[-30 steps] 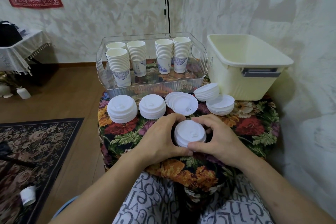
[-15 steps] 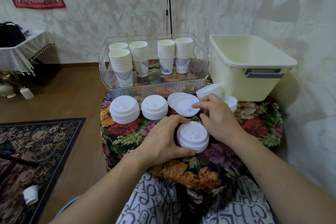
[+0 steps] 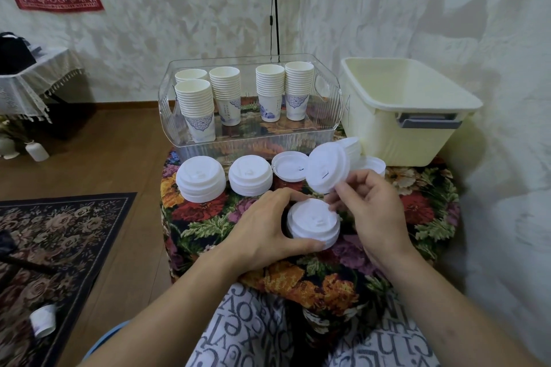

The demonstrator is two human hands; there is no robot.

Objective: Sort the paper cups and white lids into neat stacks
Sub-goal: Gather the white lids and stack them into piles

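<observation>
Surface: floral cloth [image 3: 208, 226], frame centre.
Left hand [image 3: 262, 229]: cupping near lid stack [image 3: 313, 223].
Right hand [image 3: 372, 202]: pinching tilted lid [image 3: 328, 168].
Cups [image 3: 195, 109]: stacked in clear tray [image 3: 253, 140].
Room: wooden floor [image 3: 113, 164], rug [image 3: 59, 241] lower left.

Cream plastic tub [image 3: 408, 116] beside clear bin [image 3: 250, 140] on floral cloth [image 3: 208, 217]

Five cup stacks [image 3: 232, 94] stand upright, rims up, at 12 o'clock; the bottom cups show blue prints. Two lid stacks [image 3: 200, 182] sit side by side at 10 to 11 o'clock, tops up. One upturned lid [image 3: 290, 169] lies flat at 12 o'clock. A raised lid [image 3: 327, 167] is tilted on edge, underside showing. Further lid stacks at 1 o'clock are partly hidden behind it. The near stack [image 3: 313, 223] sits centre, tops up.
</observation>
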